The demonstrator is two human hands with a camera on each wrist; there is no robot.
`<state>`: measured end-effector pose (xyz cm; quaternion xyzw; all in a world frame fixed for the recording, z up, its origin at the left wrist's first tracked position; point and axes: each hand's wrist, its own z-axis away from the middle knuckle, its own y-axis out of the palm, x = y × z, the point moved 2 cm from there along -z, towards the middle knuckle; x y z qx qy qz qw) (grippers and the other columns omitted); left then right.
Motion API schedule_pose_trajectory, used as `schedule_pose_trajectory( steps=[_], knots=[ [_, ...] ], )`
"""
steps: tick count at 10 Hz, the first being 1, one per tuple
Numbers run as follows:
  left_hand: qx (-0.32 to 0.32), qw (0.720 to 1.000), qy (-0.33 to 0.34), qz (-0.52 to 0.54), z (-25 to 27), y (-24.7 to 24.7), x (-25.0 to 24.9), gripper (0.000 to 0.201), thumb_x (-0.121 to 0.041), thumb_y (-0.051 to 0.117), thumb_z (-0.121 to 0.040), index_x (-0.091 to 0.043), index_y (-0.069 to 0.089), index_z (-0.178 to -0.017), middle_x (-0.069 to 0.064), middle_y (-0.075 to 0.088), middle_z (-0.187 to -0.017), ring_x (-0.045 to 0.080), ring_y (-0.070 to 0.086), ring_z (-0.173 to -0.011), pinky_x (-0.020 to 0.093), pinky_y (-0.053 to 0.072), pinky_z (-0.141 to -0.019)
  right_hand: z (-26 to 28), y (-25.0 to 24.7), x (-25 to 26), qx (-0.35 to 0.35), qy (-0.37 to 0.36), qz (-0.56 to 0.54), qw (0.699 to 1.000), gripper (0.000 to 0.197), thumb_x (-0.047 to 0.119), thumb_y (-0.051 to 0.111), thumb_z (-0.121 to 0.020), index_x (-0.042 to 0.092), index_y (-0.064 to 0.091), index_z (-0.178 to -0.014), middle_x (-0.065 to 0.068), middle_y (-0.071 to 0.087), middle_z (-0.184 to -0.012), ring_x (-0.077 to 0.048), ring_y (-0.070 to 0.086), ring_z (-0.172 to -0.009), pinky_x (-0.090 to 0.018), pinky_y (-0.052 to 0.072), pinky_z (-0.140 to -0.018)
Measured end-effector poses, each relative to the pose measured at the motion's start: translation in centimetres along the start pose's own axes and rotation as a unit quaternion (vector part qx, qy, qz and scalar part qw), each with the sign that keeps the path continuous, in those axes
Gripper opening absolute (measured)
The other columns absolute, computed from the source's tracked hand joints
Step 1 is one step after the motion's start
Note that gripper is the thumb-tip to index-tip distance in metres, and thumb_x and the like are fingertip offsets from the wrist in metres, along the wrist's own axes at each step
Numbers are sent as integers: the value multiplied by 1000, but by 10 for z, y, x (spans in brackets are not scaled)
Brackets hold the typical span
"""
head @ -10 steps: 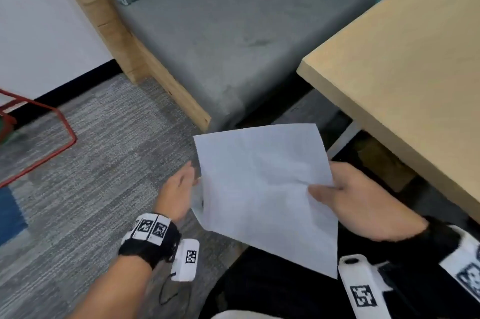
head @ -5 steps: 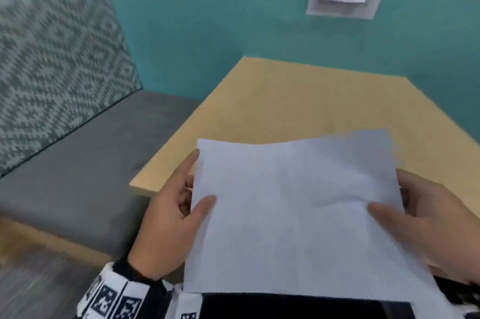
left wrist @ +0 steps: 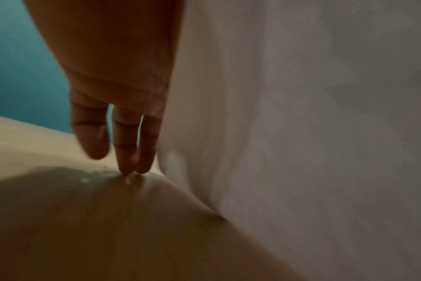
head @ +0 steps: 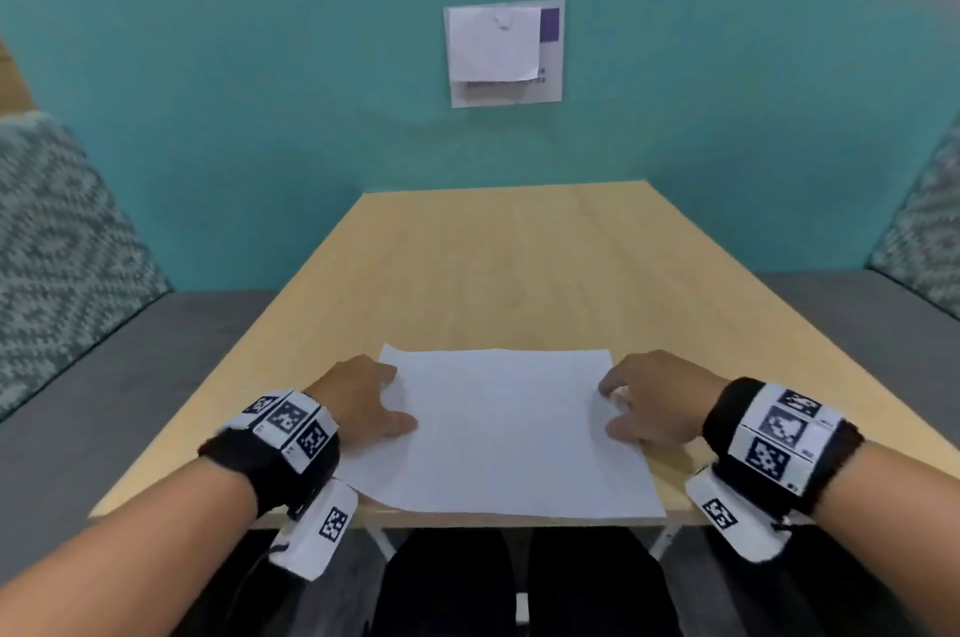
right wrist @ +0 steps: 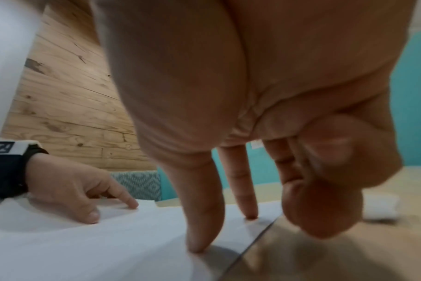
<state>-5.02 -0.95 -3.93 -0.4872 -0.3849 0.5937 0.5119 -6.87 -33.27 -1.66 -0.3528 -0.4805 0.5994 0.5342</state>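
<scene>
White rectangular paper sheet lies flat at the near edge of the pale wooden counter, a hand at each side.
Left hand at the sheet's left edge: thumb and forefinger rest on the paper, other fingers straight, tips touching the counter just beside it. Right hand at the right edge: two straight fingers press the sheet down, the rest curl over bare wood. Neither hand grips anything.
</scene>
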Motion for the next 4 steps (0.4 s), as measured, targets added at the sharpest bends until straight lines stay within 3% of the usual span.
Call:
schedule_pose_trajectory(
  steps=[1, 2, 3, 4],
  knots=[
    [47, 992, -9, -116, -9, 1, -1, 77, -74, 47, -82, -26, 45, -142, 1, 36, -145, 28, 35, -135, 45, 36, -104, -7, -8, 0, 27, -4, 34, 999, 47, 38, 63, -82, 9, 60, -120, -9, 62, -124, -27, 59, -112, -43, 50, -95],
    [65, 987, -16, -149, -12, 2, -4, 84, -73, 44, -87, -29, 24, -156, 3, 1, -166, 28, 6, -151, 52, 22, -115, -7, -13, 0, 37, 4, 36, 999, 47, 37, 64, -83, 11, 59, -122, -5, 59, -127, -25, 56, -114, -41, 48, -97],
    [58, 991, -15, -119, -12, 0, -5, 91, -71, 46, -88, -27, 9, -159, 3, -7, -166, 26, 0, -152, 52, 20, -118, -10, -12, -1, 40, -1, 17, 999, 51, 39, 64, -85, 21, 53, -131, 6, 56, -126, -17, 53, -112, -32, 45, -95],
    [-3, 1000, 16, -26, -2, -10, 2, 92, -71, 42, -90, -33, -7, -157, -6, -13, -165, 18, -7, -153, 47, 12, -121, -5, -30, -8, -28, 0, -60, 998, 61, 47, 62, -85, 35, 39, -140, 20, 55, -82, 5, 50, -72, -13, 38, -65]
  ],
)
